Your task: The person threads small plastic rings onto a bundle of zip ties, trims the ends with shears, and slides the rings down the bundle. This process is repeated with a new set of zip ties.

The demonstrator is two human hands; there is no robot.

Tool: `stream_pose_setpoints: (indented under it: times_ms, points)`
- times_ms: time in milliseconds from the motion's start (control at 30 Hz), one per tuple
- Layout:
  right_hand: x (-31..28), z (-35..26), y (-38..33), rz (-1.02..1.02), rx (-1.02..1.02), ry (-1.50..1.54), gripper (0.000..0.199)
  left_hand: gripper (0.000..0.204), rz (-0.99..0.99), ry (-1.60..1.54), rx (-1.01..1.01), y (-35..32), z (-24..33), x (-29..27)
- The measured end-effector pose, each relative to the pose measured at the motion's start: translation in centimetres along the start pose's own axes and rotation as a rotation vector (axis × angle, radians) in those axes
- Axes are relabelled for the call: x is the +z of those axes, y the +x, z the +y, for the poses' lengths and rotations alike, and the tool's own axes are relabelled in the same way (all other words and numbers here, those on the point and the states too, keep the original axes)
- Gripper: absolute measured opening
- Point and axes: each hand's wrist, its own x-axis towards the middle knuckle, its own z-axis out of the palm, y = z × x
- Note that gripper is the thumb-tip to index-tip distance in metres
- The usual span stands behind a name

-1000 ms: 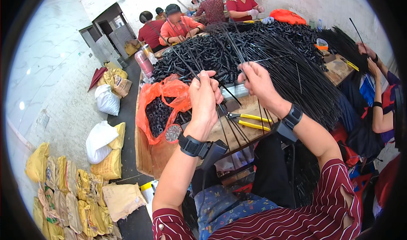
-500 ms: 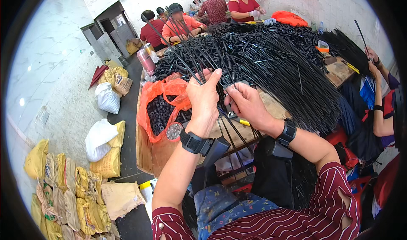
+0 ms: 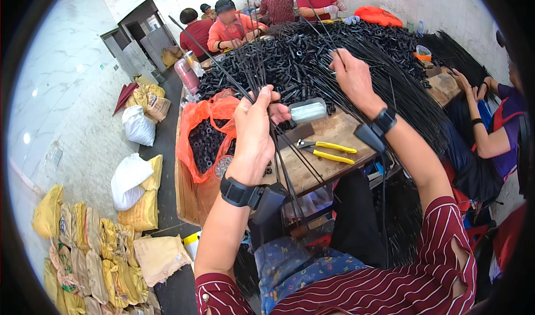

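A bundle of thin black rods (image 3: 285, 177) slants through my left hand (image 3: 252, 131), which is closed around it above the table's near edge. My right hand (image 3: 355, 81) is raised apart from it, over the heap of rods on the right. Its fingers are pinched on what looks like a thin black rod (image 3: 319, 21) pointing up and away. Between the hands, a clear tray (image 3: 308, 111) of thin, pale pieces sits on the wooden table (image 3: 312, 178). Nearer me lie pliers (image 3: 333, 152) with yellow handles.
A red-orange plastic bag (image 3: 186, 160) of black rings stands left, beside a small tub (image 3: 223, 165). Short black tubes (image 3: 262, 53) and long black rods (image 3: 409, 114) cover the far table. Co-workers sit around it; one (image 3: 496, 120) is close on my right. Sacks (image 3: 135, 192) line the left floor.
My right hand has left the bundle and moved up and to the right. The left hand, still gripping the rods, shifted slightly left. The tray and pliers now show fully.
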Motion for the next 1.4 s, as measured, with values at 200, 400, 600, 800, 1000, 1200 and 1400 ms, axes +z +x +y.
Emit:
stream_pose_setpoints:
  times_ms: [200, 400, 600, 800, 1000, 1200, 1400]
  points:
    - [3.4, 8.1, -2.0, -0.293, -0.204, -0.541, 0.004, 0.025, -0.328, -0.192, -0.139, -0.4, 0.8, -1.8]
    - [1.7, 3.0, -3.4, -0.386, -0.252, -0.230, 0.044, 0.026, -0.454, -0.185, -0.217, -1.1, 1.7, -1.6]
    - [-2.3, -9.4, -1.2, -1.015, 0.037, 0.861, 0.066, 0.029, -0.586, -0.098, -0.287, -1.4, 1.2, -2.9]
    - [-1.0, -9.4, -1.7, -1.082, -0.134, 0.676, 0.020, 0.036, -0.750, -0.197, -0.472, -1.7, 1.3, -4.1]
    - [1.1, -10.0, -3.3, -0.987, -0.286, 0.735, 0.007, 0.032, -0.720, -0.067, -0.440, -2.8, 1.7, -5.1]
    - [6.3, -6.7, -4.2, -0.832, -0.481, 0.273, 0.016, 0.025, -0.675, 0.055, -0.209, -5.3, 2.4, -5.9]
    - [11.2, -2.8, -5.5, -0.608, -0.662, 0.141, 0.026, 0.023, -0.534, 0.408, -0.067, -9.9, -5.4, -7.6]
